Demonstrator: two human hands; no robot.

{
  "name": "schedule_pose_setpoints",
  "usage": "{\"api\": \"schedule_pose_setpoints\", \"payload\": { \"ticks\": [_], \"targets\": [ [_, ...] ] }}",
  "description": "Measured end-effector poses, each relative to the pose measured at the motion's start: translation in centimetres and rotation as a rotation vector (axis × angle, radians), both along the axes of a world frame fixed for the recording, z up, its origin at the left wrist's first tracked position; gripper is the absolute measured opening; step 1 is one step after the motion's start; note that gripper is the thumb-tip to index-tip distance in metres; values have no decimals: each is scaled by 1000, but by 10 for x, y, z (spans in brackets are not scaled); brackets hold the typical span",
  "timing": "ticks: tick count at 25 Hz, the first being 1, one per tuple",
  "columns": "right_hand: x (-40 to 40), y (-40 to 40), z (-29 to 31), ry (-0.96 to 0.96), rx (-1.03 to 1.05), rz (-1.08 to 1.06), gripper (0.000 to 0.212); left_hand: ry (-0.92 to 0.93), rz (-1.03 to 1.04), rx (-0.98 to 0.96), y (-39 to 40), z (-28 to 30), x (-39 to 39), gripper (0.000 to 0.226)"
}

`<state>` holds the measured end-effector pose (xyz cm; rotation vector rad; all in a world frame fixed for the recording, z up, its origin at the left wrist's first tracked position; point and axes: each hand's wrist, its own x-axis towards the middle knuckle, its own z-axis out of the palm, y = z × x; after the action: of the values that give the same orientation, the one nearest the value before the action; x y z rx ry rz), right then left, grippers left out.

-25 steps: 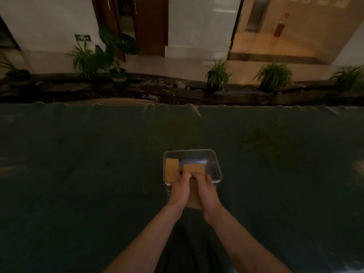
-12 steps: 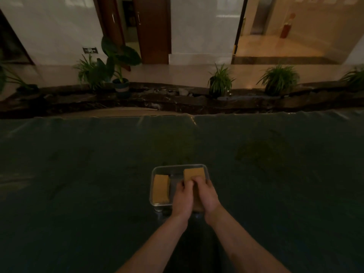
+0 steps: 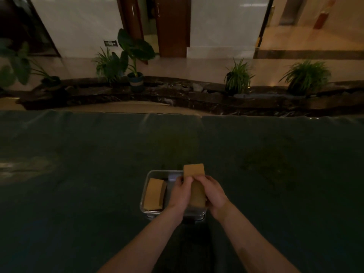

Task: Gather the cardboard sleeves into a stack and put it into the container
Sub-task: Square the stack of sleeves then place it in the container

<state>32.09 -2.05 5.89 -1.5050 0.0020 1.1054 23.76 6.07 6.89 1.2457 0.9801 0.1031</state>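
A clear rectangular container [image 3: 144, 196] sits on the dark green tablecloth, close to me at the centre. In its left half lies a brown stack of cardboard sleeves [image 3: 154, 194]. Both hands hold a second stack of cardboard sleeves [image 3: 194, 170] over the container's right half. My left hand [image 3: 180, 194] grips its left side and my right hand [image 3: 213, 192] its right side. The stack's far end sticks out past the container's far rim; its lower part is hidden between my hands.
The green cloth-covered table [image 3: 78, 174] reaches far to both sides. Beyond its far edge runs a dark stone ledge [image 3: 177, 95] with several potted plants [image 3: 238, 77]. Behind that are a tiled floor and brown doors [image 3: 171, 26].
My hands and the held stack have moved forward from the near rim to over the container's right half. The view has tilted, so the container now appears lower in the frame.
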Motion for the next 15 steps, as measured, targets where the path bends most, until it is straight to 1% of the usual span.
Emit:
{"api": "schedule_pose_setpoints", "payload": {
  "ticks": [2, 5, 6, 10, 13, 15],
  "targets": [
    [6, 4, -1, -1, -11, -18, 51, 33, -11, -18, 8, -3, 4, 38],
    [9, 14, -1, 5, -13, -70, 32, 75, -37, -32, 23, -11, 13, 39],
    [10, 16, -1, -2, -8, -84, 30, 75, -55, -32, 28, -14, 16, 40],
    [19, 21, -6, -17, -14, -124, 42, 96, -134, 22, 49, -27, 24, 50],
    [25, 25, -16, -8, -28, -138, 42, 91, -161, -10, 63, -36, 25, 51],
    [26, 28, -22, 0, -34, -105, 36, 86, -160, -46, 71, -42, 25, 47]
  ]
}}
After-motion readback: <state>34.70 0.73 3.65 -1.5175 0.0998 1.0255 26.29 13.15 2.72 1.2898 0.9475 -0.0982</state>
